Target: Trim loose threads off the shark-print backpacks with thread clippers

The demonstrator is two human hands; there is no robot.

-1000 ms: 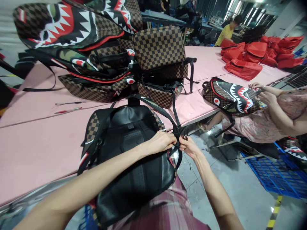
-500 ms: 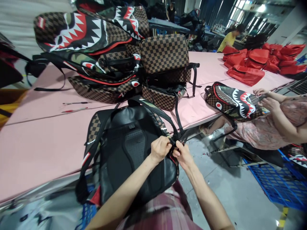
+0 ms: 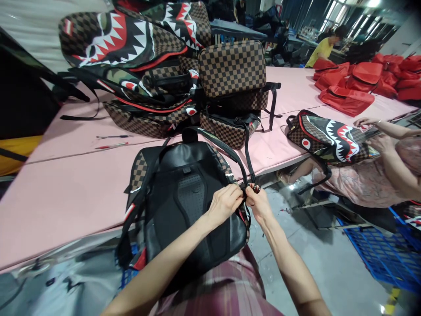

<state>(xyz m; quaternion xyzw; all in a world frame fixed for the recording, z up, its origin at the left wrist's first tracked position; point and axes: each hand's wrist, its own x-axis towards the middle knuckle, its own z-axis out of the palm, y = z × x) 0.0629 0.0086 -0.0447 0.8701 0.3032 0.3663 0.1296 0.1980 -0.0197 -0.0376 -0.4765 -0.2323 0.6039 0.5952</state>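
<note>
A backpack [image 3: 164,210] with a black padded back and brown checkered sides leans from the pink table's edge onto my lap, back panel up. Along its right side runs a black shoulder strap [image 3: 226,149]. My left hand [image 3: 226,202] is closed on the strap's lower part at the bag's right edge. Right beside it, my right hand [image 3: 257,202] pinches the same strap, and a small dark piece with light dots shows above its fingers. The exact spot between my fingertips is hidden.
Shark-mouth backpacks [image 3: 121,44] and checkered bags [image 3: 233,70] are stacked on the pink table [image 3: 82,188]. A red pen-like tool [image 3: 112,145] lies at left. A co-worker's hands hold another backpack [image 3: 332,138] at right. Red bags [image 3: 348,98] sit farther back; a blue crate [image 3: 378,245] stands on the floor.
The view has shifted a little, so things sit slightly farther right. My left hand's fingers have straightened somewhat over the strap; both hands stay at the bag's right edge.
</note>
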